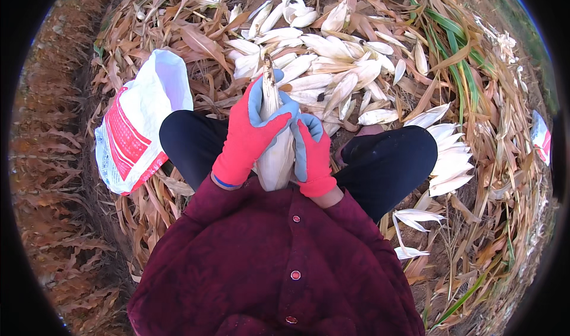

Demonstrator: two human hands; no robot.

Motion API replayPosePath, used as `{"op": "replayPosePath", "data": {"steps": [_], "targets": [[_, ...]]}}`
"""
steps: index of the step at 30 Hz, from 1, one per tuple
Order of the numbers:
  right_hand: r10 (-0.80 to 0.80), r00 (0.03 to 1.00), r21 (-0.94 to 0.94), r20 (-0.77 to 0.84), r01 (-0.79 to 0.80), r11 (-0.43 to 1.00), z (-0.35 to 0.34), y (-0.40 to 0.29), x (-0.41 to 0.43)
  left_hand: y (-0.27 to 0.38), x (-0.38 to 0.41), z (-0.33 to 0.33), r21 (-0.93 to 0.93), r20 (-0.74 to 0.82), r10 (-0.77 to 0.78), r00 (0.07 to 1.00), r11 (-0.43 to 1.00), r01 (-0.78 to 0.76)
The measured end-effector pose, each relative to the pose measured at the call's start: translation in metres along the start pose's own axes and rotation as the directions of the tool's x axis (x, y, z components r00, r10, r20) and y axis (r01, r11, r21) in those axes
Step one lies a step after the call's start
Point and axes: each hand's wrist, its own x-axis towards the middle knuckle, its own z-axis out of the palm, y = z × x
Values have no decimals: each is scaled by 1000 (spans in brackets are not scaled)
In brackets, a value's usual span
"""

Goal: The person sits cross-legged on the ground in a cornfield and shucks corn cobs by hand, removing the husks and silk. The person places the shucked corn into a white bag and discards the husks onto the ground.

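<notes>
An ear of corn in its pale dry husk is held against my lap, its darkened, narrow end pointing away from me. Wearing a red glove with a grey palm, my left hand wraps around the upper part of the ear. In a matching glove, my right hand pinches at the ear's right side, close to the left fingertips. What exactly its fingers grip is partly hidden. Beyond both hands lies a heap of pale corn husks and husked-over ears.
A white and red woven sack, bearing print, stands open-mouthed by my left knee. Peeled husks lie beside my right knee. Dry corn leaves cover the ground, with green blades at upper right. Another sack shows at the right rim.
</notes>
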Motion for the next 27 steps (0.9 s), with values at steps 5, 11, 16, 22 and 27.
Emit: {"op": "replayPosePath", "data": {"steps": [5, 11, 16, 22, 27], "targets": [[228, 972, 359, 62, -235, 903, -18, -2, 10, -12, 15, -13, -359, 35, -122, 992, 925, 127], [174, 910, 219, 377, -270, 938, -9, -20, 32, -21, 23, 8, -355, 135, -126, 983, 920, 166], [225, 964, -65, 141, -218, 974, -19, -2, 54, -34, 25, 17, -387, 109, -138, 984, 906, 170], [265, 960, -641, -88, -258, 723, -84, 151, 47, -29, 21, 4, -453, 288, -155, 945, 847, 277], [259, 822, 540, 508, -538, 647, -93, 105, 75, -80, -14, 0, -427, 641, -226, 734, 689, 586]]}}
